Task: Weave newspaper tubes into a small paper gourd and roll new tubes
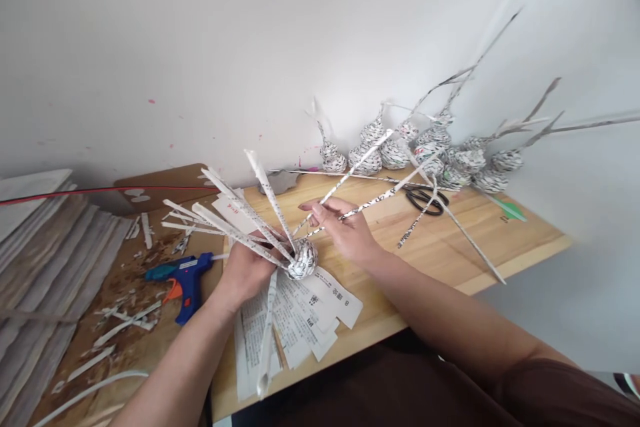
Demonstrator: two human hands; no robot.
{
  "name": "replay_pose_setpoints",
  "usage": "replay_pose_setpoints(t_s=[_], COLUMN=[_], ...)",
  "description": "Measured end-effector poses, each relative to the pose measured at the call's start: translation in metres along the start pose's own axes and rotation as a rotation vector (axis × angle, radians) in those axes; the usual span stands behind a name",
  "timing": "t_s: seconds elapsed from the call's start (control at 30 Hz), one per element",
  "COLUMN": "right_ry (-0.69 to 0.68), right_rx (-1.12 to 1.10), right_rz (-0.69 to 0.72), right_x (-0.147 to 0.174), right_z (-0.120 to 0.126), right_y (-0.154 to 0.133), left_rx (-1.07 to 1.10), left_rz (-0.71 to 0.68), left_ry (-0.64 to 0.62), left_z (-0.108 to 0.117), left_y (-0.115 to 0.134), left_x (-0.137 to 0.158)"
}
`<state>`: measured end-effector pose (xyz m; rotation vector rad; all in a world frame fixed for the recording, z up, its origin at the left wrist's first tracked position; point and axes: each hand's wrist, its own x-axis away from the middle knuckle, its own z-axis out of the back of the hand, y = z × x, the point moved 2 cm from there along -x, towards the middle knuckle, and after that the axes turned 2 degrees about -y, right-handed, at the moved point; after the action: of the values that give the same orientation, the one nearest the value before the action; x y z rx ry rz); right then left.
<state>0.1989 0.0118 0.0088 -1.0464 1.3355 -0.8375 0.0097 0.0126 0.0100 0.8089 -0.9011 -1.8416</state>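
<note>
A small round ball woven from rolled newspaper (pixel 303 259) sits near the middle, with several long paper tubes fanning out of it. My left hand (pixel 255 267) is wrapped round its left side and the bases of the tubes; part of the fingers is hidden behind them. On the right, my right hand (pixel 343 223) pinches a rolled paper tube (pixel 357 165) between thumb and fingers. A second printed tube (pixel 380 199) passes by the same hand. Cut newspaper sheets (pixel 320 313) lie fanned beneath the ball.
Several woven paper gourds (pixel 367 159) stand along the wall. Black-handled scissors (pixel 426 200) lie at the right, with loose tubes across them. A blue glue gun (pixel 187 280), paper scraps (pixel 127 320) and a tall stack of paper (pixel 45 280) are at the left.
</note>
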Motion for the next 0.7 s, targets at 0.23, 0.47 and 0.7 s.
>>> replay_pose_setpoints(t_s=[0.23, 0.47, 0.7], right_ry=[0.016, 0.074, -0.079], right_rx=[0.17, -0.06, -0.04], right_rz=[0.176, -0.243, -0.299], right_x=[0.003, -0.005, 0.001], right_z=[0.004, 0.005, -0.005], right_y=[-0.017, -0.004, 0.017], left_rx=[-0.001, 0.06, 0.096], left_rz=[-0.02, 0.034, 0.036], left_ry=[0.007, 0.086, 0.085], left_z=[0.002, 0.001, 0.007], left_y=[-0.002, -0.003, -0.002], left_x=[-0.002, -0.003, -0.003])
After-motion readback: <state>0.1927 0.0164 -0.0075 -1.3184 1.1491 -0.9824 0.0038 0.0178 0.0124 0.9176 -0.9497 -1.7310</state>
